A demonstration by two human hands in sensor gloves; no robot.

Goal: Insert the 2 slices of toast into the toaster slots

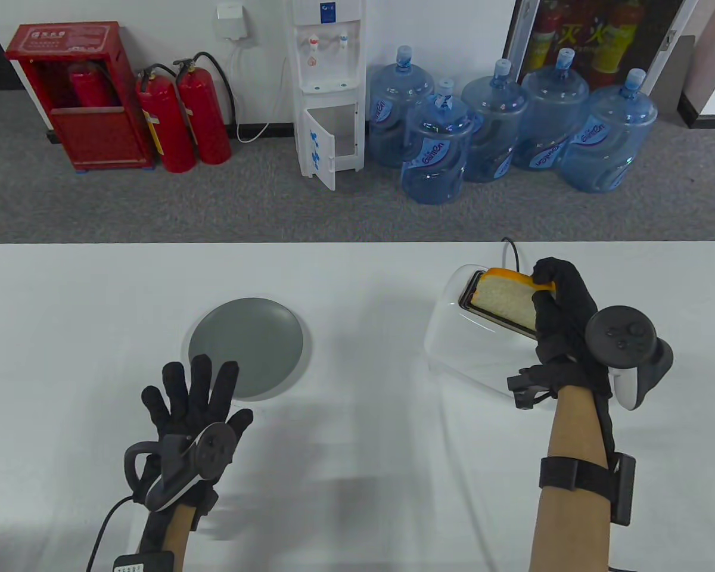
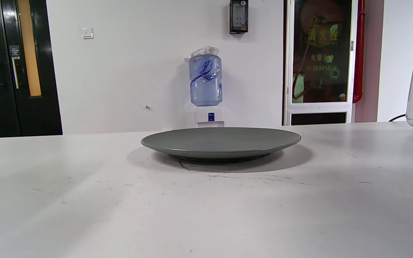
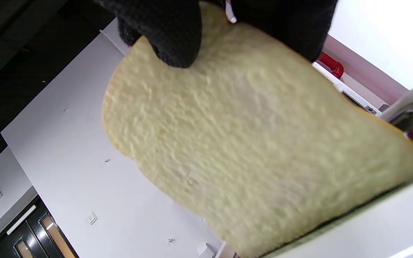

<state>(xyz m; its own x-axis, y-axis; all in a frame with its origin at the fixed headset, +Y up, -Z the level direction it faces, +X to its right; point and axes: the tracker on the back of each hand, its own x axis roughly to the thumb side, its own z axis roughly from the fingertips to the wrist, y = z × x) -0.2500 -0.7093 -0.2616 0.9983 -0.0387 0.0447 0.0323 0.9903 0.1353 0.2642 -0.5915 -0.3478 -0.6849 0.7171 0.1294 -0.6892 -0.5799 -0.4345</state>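
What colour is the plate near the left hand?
Plain dark grey; the plate shows best in the left wrist view.

Rounded white plastic toaster (image 1: 459, 351): glossy, smooth shell. Pale porous bread slice (image 3: 249, 143): rough, spongy crumb, smooth orange-brown crust. Round grey plate (image 2: 221, 141): matt, smooth (faint sheen at the rim). White table (image 2: 84, 200): matt, lightly scuffed. Black knitted gloves, right hand (image 1: 563, 310): coarse cloth.

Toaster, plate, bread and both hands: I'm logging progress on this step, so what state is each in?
White plastic toaster: upright, slice entering a slot.
Pale bread slice: partly in, pinched at the top.
Round grey plate: bare.
Right hand: pinches the slice.
Left hand: fingers spread, holding nothing.
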